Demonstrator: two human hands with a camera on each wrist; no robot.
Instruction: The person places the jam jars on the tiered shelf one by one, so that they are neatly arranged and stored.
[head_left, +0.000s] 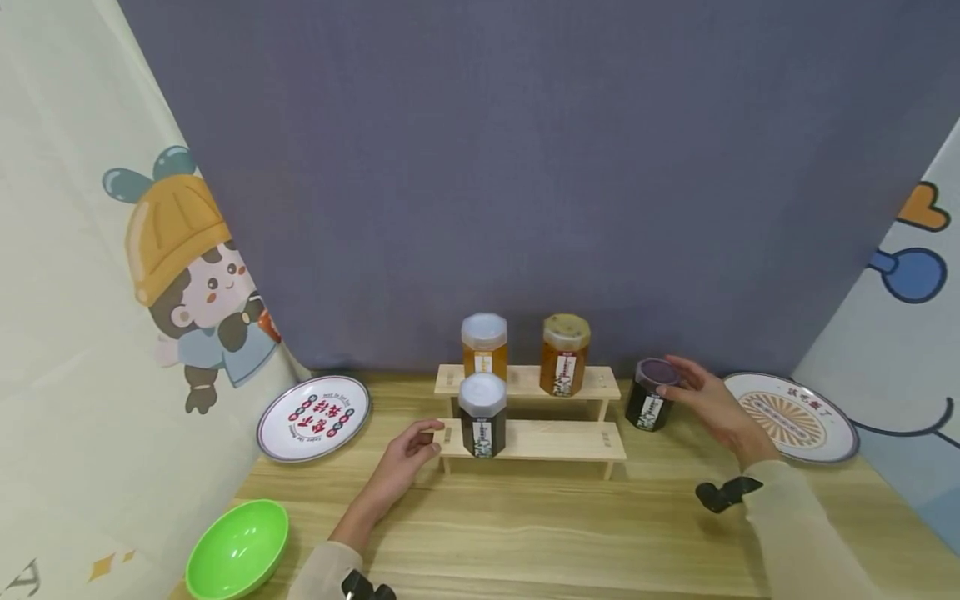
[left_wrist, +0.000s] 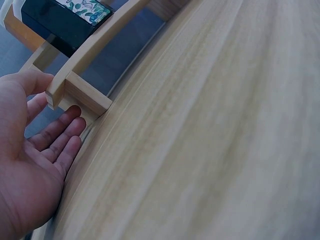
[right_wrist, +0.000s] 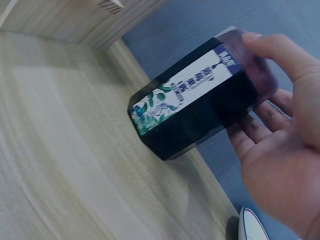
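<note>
Beside the right end of a two-step wooden display stand [head_left: 555,442], my right hand [head_left: 708,404] grips a dark jar [right_wrist: 195,95] by its purple lid [head_left: 660,372]. The jar bears a white label with leaves; whether its base touches the table cannot be told. My left hand [head_left: 405,458] holds the left end of the stand's lower step, thumb and forefinger at the board's tip [left_wrist: 57,90], the other fingers loosely bent below. A dark jar with a white lid [head_left: 483,417] stands on that step. On the upper step are an amber white-lidded jar [head_left: 484,337] and an amber yellow-lidded jar [head_left: 565,354].
A white plate with red lettering [head_left: 352,429] lies at the left. Another plate with a sunburst print [head_left: 832,437] is just right of my right hand. A green bowl [head_left: 238,548] sits at the front left. A grey backdrop [head_left: 487,167] rises behind the wooden table [head_left: 525,533].
</note>
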